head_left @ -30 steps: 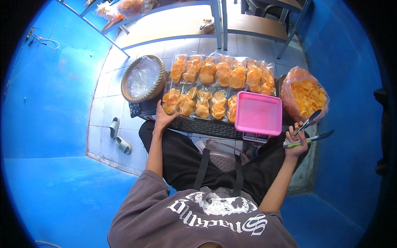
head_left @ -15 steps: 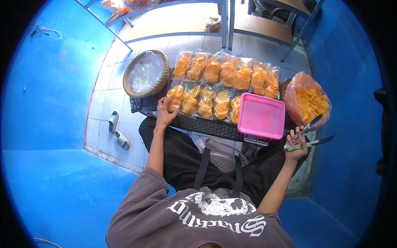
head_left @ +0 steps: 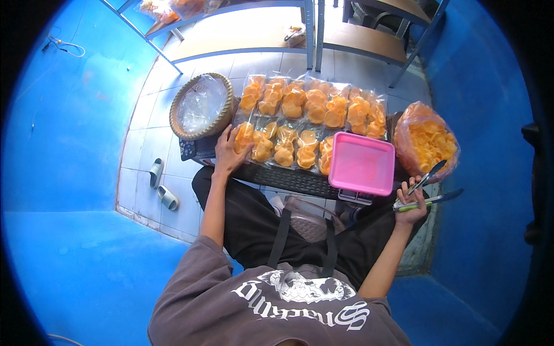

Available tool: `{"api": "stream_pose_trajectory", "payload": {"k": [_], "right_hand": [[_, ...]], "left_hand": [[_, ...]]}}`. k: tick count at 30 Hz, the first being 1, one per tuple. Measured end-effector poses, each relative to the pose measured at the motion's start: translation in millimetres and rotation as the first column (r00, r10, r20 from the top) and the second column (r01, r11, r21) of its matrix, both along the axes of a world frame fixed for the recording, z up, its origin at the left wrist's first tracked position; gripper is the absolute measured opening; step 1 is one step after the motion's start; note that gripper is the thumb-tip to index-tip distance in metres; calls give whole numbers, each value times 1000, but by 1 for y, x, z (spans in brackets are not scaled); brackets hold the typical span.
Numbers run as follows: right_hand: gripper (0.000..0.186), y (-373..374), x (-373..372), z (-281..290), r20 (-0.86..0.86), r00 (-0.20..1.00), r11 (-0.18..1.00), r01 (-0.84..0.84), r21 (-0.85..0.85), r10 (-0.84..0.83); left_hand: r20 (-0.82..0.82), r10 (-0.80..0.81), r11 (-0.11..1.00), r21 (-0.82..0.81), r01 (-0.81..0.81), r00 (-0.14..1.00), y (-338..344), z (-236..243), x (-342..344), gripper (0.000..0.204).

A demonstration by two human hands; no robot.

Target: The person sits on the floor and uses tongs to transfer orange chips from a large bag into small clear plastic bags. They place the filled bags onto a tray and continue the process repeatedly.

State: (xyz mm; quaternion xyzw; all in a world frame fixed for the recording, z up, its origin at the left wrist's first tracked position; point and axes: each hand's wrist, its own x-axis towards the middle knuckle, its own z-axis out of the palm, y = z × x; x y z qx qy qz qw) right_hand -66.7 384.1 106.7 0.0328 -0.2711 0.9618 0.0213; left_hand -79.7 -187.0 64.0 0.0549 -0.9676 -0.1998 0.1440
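My left hand grips the leftmost front clear bag of orange crisps, fingers and thumb at its sides. More such bags lie in two rows on a dark woven table. My right hand holds metal tongs with black tips and green on the handle, their arms spread apart, near a big pink plastic bag of loose crisps. Between that bag and the front row, a pink tray sits on a scale.
A round basket of clear plastic bags stands at the left end of the table. Two slippers lie on the tiled floor. Metal-framed shelves stand beyond the table, and blue walls flank both sides.
My left hand has moved farther up and around the leftmost front bag since one second ago. My right hand with the tongs has stayed almost in place.
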Motion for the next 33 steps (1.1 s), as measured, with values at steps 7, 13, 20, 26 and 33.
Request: {"api": "stream_pose_trajectory", "payload": {"k": [7,13,20,26,33], "right_hand": [[42,-2,-2,1,8,1000,1000,1,10,-1],[43,1,0,1,15,999,999,40,14,-40],[44,5,2,1,10,999,999,51,15,-51],[43,5,3,2,11,998,998,65,7,-65],[42,2,2,4,7,998,998,65,8,-65]], "left_hand": [[255,-152,981,-80,177,955,-5,11,-63,78],[506,-135,960,-145,238,852,-1,19,-81,81],[506,-143,958,-146,248,851,-3,14,-80,87],[506,-151,959,-133,250,849,-1,21,-81,80],[409,-217,944,-145,298,886,-11,7,-86,73]]}}
